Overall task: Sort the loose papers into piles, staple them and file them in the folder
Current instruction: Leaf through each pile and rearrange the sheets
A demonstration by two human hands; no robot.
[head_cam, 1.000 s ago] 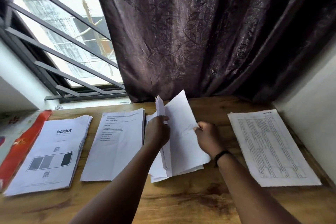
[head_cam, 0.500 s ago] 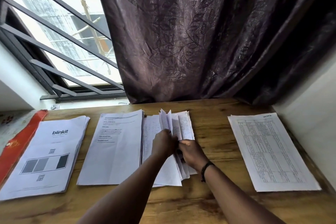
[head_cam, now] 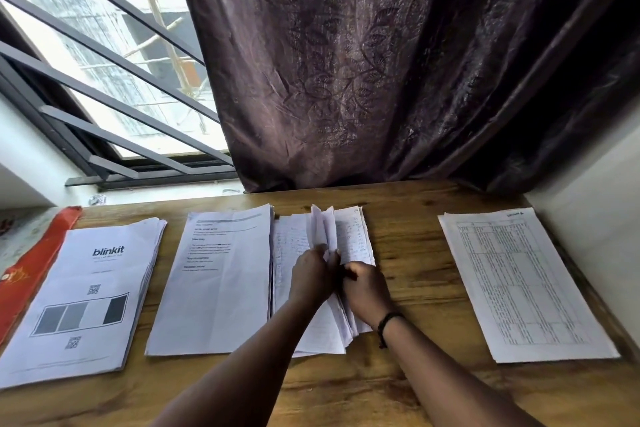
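at table [head_cam: 408, 236] centre: left hand [head_cam: 313, 276] and right hand [head_cam: 365, 289] both gripping sheets of handwritten stack [head_cam: 349, 236], leaves fanned upright.

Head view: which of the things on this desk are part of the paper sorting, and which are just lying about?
Part of the job:
blinkit pile
typed pile
handwritten sheets, gripped by left hand and right hand
table-print pile
red folder, at the left edge

Lying about:
curtain
window grille
crumpled scrap on the sill
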